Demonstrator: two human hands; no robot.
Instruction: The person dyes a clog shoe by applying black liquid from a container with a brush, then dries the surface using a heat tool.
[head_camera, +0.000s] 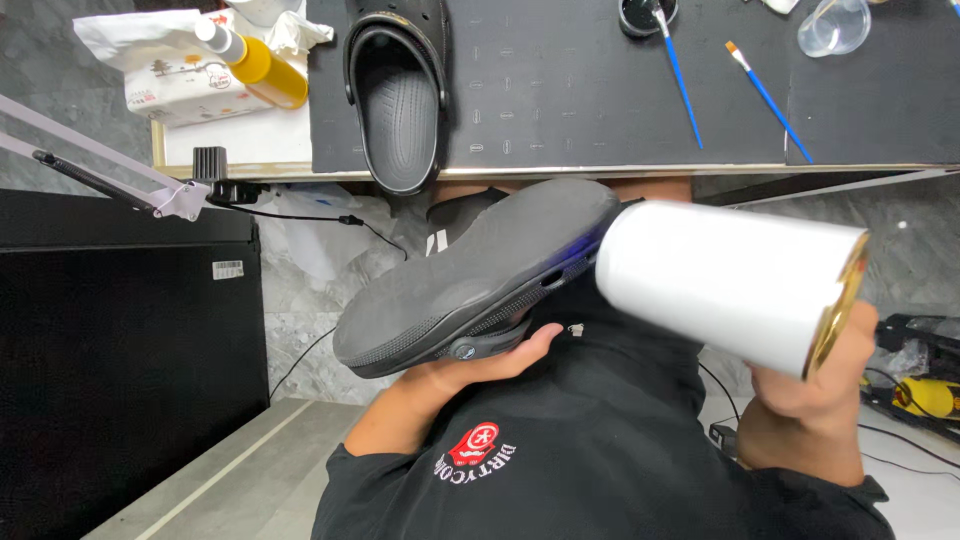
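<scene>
My left hand grips a black clog shoe from below, holding it tilted over my lap with its sole facing up. My right hand holds a white cylindrical blower with a gold rim. Its front end meets the raised end of the clog. A second black clog lies on the black mat on the table, opening up and overhanging the table's front edge.
On the mat lie two blue-handled brushes, a small black jar and a clear cup. A yellow bottle and a tissue pack sit far left. A white lamp arm clamps to the table; a black cabinet stands left.
</scene>
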